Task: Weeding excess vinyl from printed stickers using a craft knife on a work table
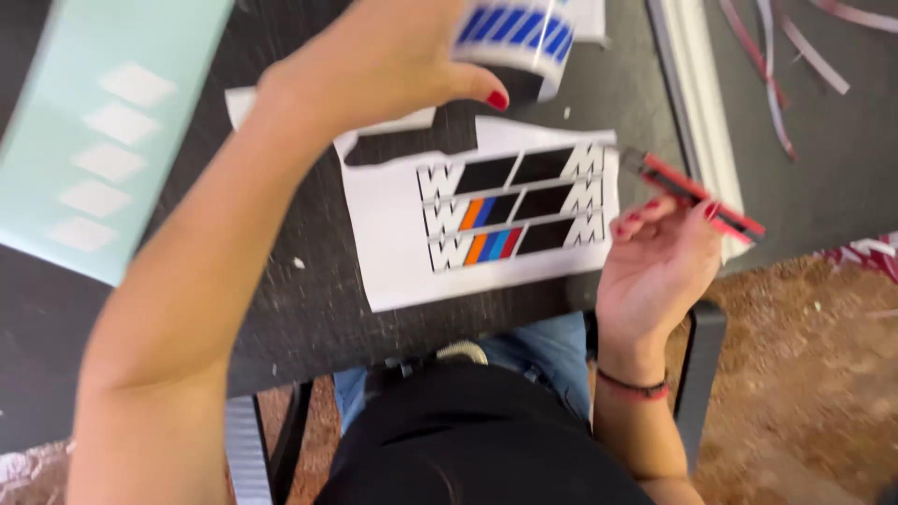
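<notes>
The right hand was closed around a red-and-black craft knife, its grip clamped on the handle with the blade end pointing toward the white sticker sheet. The knife's long axis ran on a slant, from the hand's far right side up and in toward the sheet's right edge, and its tip lay just at that edge, near the top row of decals. The right hand was the nearer of the two to the sheet.

The left hand was raised beyond the sheet, its grip closed on a white strip printed with blue slanted stripes, thumb pressed under it; the motion blur left the finger positions unclear.

The sheet lay flat on the dark tabletop, its long side running left to right. It carried three striped decals, stacked one above another: the top one all black, the lower two with orange, blue and red bars at their left ends. One ragged cut-out notch showed along the sheet's far edge.

Left of the sheet lay one pale green sheet with five white diamond shapes. Right of the sheet, past a pale ruler-like bar, several thin trimmed strips were scattered.
</notes>
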